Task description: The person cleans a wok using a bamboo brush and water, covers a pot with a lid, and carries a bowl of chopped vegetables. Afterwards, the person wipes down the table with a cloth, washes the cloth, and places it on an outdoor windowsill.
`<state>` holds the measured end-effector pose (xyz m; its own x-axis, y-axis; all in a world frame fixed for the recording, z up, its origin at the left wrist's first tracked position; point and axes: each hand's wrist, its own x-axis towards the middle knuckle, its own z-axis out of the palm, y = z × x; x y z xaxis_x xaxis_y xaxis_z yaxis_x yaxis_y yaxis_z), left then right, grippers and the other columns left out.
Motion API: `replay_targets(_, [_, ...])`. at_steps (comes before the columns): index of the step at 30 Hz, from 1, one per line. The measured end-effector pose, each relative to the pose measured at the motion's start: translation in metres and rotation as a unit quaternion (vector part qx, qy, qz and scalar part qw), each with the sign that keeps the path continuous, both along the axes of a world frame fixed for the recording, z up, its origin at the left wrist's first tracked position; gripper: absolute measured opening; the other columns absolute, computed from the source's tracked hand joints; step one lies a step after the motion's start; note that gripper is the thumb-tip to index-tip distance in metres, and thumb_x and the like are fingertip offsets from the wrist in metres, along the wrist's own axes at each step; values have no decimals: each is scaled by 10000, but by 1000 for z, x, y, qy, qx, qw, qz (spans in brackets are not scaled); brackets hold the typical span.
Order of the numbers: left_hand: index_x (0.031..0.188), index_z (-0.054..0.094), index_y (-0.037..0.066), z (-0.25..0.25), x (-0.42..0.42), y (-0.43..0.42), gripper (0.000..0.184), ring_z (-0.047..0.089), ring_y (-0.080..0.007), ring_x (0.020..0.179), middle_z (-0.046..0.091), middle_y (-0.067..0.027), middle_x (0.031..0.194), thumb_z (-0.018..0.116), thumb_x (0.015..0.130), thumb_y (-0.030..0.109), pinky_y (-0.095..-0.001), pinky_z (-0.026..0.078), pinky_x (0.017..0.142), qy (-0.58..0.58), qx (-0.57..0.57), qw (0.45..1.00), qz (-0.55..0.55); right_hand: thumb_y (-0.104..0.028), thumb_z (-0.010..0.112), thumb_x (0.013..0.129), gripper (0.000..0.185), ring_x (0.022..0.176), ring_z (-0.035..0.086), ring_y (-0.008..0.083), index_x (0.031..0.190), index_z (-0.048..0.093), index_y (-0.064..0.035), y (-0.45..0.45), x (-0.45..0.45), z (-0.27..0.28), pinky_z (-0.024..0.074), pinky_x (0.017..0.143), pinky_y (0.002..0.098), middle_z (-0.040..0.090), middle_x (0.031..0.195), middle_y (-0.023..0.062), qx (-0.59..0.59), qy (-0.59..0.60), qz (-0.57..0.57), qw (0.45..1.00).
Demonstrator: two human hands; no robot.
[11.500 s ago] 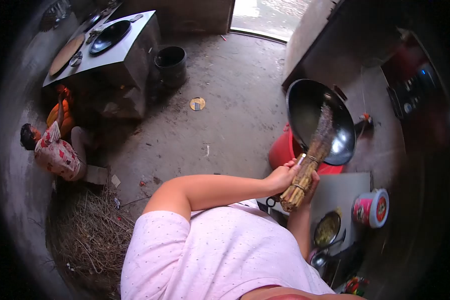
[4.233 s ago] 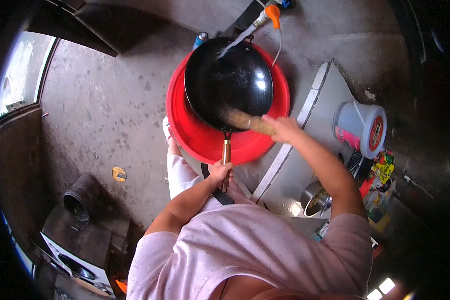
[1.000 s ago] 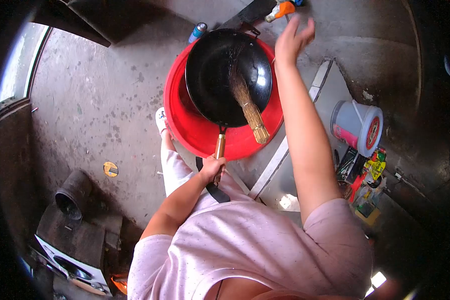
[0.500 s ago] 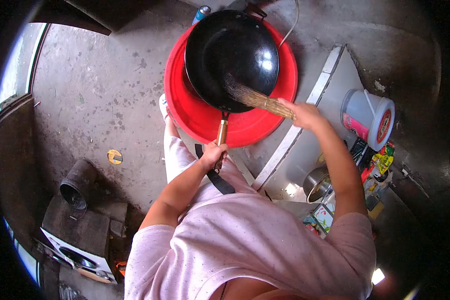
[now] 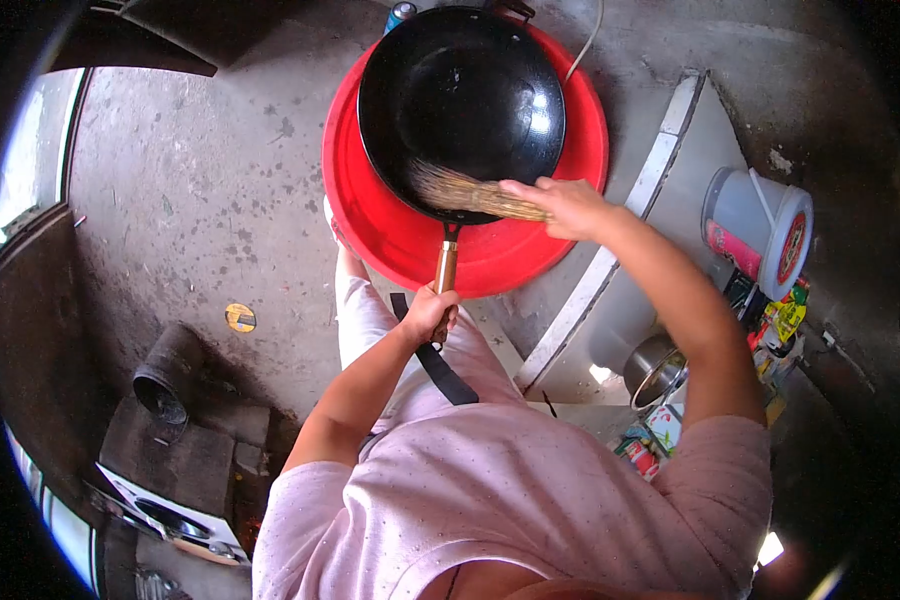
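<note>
A black wok point(image 5: 460, 95) sits over a large red plastic basin point(image 5: 345, 205), its inside facing up and shiny on the right. My left hand point(image 5: 430, 313) is wrapped round the wok's wooden handle point(image 5: 446, 268), on the side nearest my body. A straw whisk brush point(image 5: 470, 194) is gripped in my right hand point(image 5: 567, 208). Its bristles rest against the near left part of the wok's inner wall. What lies in the basin beneath the wok is hidden.
Right of the basin, a pale-edged counter point(image 5: 595, 290) carries a white lidded bucket point(image 5: 760, 230), a metal pot point(image 5: 655, 372) and several packets. A blue can point(image 5: 401, 13) stands behind the basin. Lower left are a dark stove point(image 5: 175, 465) and a black cylinder point(image 5: 168, 370).
My right hand has moved left with the whisk brush, and the bristles have swept toward the wok's left near side. My left hand keeps its hold on the handle.
</note>
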<state>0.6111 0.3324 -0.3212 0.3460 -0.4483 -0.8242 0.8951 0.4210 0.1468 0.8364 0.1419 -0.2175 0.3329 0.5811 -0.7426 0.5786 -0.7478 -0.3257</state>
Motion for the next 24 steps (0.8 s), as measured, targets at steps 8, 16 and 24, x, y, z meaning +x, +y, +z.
replay_targets(8, [676, 434, 52, -5, 8, 2, 100, 431, -159, 344, 459, -67, 477, 527, 709, 41, -283, 347, 336, 8, 6, 1000, 23, -21, 559, 631, 834, 769, 549, 322, 1334, 225, -319, 16, 14, -6, 449, 635, 412, 500, 840, 141, -5, -6, 35, 999])
replay_targets(16, [674, 430, 57, -2, 9, -8, 110, 422, -163, 334, 458, -64, 471, 529, 709, 28, -278, 341, 326, 8, -4, 999, 42, -15, 583, 637, 860, 777, 556, 304, 1342, 203, -327, -21, 24, 1, 447, 628, 414, 508, 869, 143, -82, -23, 109, 990])
replay_targets(24, [673, 428, 50, -4, 1, 3, 100, 428, -164, 340, 453, -65, 474, 522, 701, 31, -285, 338, 325, 11, -2, 1000, 21, -70, 595, 652, 807, 800, 569, 300, 1330, 233, -313, -31, 15, -3, 449, 599, 407, 526, 886, 131, -106, -26, 89, 990])
